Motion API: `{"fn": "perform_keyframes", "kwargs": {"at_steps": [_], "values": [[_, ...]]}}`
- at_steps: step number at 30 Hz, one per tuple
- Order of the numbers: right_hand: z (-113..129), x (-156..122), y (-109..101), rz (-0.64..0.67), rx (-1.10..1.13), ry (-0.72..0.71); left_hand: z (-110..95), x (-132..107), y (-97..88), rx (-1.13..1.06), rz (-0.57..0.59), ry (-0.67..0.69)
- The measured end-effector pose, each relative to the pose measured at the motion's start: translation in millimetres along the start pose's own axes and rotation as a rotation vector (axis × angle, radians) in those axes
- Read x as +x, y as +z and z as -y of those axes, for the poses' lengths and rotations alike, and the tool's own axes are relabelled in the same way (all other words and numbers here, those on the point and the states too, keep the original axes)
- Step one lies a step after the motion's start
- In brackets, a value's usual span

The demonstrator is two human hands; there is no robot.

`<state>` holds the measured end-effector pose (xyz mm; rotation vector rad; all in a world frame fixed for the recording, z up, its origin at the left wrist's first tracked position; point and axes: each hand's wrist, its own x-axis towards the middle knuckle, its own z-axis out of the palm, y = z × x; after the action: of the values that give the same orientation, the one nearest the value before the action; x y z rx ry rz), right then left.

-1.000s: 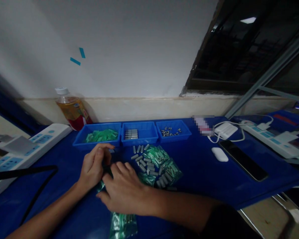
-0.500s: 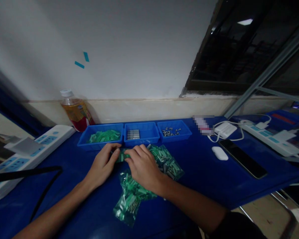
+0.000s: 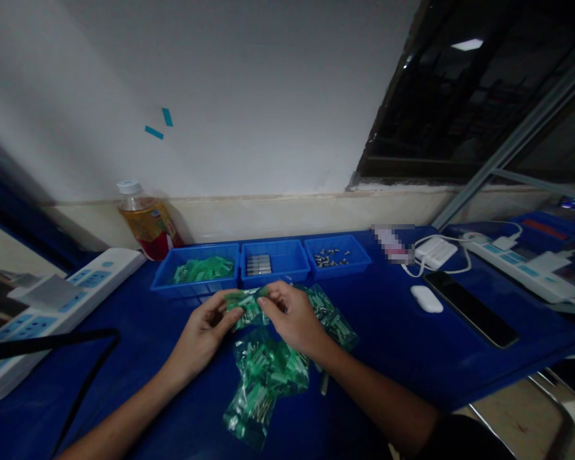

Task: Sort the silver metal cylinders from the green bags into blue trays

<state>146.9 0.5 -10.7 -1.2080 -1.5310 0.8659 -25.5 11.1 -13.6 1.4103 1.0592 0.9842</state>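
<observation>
Between my hands is a small green plastic bag (image 3: 248, 308) with pale parts inside. My left hand (image 3: 209, 328) pinches its left side between thumb and fingers. On the opposite side my right hand (image 3: 292, 316) has its thumb and fingers closed on the bag's edge. Several similar filled green bags (image 3: 268, 374) lie on the blue table just below, and more bags (image 3: 333, 316) are partly hidden behind my right hand. Beyond them stand a blue bin of green pieces (image 3: 204, 268), a blue bin with silver cylinders (image 3: 257, 264) and a blue bin of small metal parts (image 3: 333, 257).
A drink bottle (image 3: 148, 220) and a white power strip (image 3: 60, 313) stand at the left, near a black strap (image 3: 89, 335). To the right are a white earbud case (image 3: 426, 298), a phone (image 3: 472, 310), a charger with cables (image 3: 435, 251) and another power strip (image 3: 522, 265).
The bag has come into fuller view between my hands, its surface now spread out. My right hand has shifted slightly right. The whole view has moved a little.
</observation>
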Motion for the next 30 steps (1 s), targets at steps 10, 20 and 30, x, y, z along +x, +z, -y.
{"fn": "perform_keyframes", "kwargs": {"at_steps": [10,20,30], "values": [[14.0,0.5,-13.9,0.000,0.052,0.054,5.6,-2.6,-3.9,0.270,0.001,0.128],[15.3,14.9,-47.5,-0.298,0.231,0.032,8.0,-6.3,-7.3,0.756,0.124,0.290],[18.2,46.3,-19.9,-0.136,-0.088,-0.229,11.3,-4.9,-4.6,0.811,0.376,0.288]]}}
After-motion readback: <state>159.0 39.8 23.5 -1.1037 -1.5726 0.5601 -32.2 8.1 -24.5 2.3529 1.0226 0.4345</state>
